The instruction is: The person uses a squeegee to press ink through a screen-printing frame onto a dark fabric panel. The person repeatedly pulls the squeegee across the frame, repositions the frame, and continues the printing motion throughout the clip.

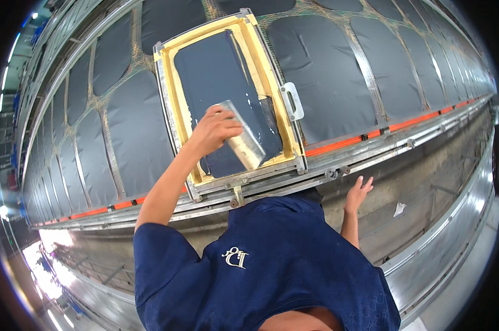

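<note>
My left hand (pixel 217 129) is wrapped round the top edge of a squeegee (pixel 247 142), a long flat bar with a pale, shiny face. It is held tilted over the near half of a screen printing frame (pixel 165 105). Dark ink (pixel 211 66) covers most of the frame's mesh, and yellowish borders line its inside. The squeegee hides part of the inked area, so I cannot tell whether its edge touches the mesh. Off to the right, past the near rail, my right hand (pixel 360 193) hangs with fingers spread and nothing in it.
Dark fabric pieces (pixel 321 71) lie along a long printing table on both sides of the frame. A white handle (pixel 292 102) juts from the frame's right side. Metal rails (pixel 365 157) and an orange strip (pixel 426 117) run along the near edge. A white scrap (pixel 399 208) lies below.
</note>
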`<state>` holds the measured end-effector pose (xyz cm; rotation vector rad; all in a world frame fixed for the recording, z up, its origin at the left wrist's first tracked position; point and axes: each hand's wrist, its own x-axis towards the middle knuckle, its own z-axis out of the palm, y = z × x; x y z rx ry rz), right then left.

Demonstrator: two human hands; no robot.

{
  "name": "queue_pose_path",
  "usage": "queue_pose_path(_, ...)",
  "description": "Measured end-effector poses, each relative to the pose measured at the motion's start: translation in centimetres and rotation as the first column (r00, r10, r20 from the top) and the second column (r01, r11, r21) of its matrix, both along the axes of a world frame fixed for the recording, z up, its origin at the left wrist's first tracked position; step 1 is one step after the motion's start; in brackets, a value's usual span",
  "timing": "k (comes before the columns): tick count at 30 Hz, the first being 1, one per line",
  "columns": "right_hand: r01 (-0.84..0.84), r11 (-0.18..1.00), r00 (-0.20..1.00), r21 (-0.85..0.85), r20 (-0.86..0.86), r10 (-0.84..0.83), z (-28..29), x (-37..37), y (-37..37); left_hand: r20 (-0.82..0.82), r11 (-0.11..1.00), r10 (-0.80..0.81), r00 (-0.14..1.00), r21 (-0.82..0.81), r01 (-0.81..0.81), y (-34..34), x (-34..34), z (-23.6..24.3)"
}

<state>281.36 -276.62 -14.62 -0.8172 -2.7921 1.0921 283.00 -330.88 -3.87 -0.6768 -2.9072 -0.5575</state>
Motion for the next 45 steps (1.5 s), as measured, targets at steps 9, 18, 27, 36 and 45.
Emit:
queue_pose_path(9, 0.176, 0.984, 0.974, -0.007, 0.144, -0.174, 0.3, 13.5, 2.5, 0.025, 0.940, -0.341, 0.940, 0.015, 0.341, 5.3, -8.4, -5.1)
queue_pose_path(18, 0.062, 0.996, 0.997, 0.056, 0.040, -0.064, 1.2, 10.4, 5.2, 0.103, 0.948, -0.279, 0.955, -0.129, 0.290, 1.3, -3.8, -2.9)
queue_pose_path(27, -0.357, 0.915, 0.875, 0.189, -0.276, 0.398, 2.3, -5.3, 1.0, 0.375, 0.799, 0.585, 0.719, -0.415, -0.434, 2.4, 7.1, 2.1)
queue_pose_path(36, -0.660, 0.680, 0.586, 0.320, -0.348, 0.732, -1.9, -10.8, -0.1, 0.244, 0.098, 0.969, 0.043, -0.217, -0.971, 4.9, 11.3, -0.4)
queue_pose_path(45, -0.650, 0.702, 0.613, 0.291, -0.345, 0.711, -1.5, -10.6, -0.4, 0.139, -0.123, 0.974, -0.177, -0.330, -0.936, 5.5, 9.9, -2.0)
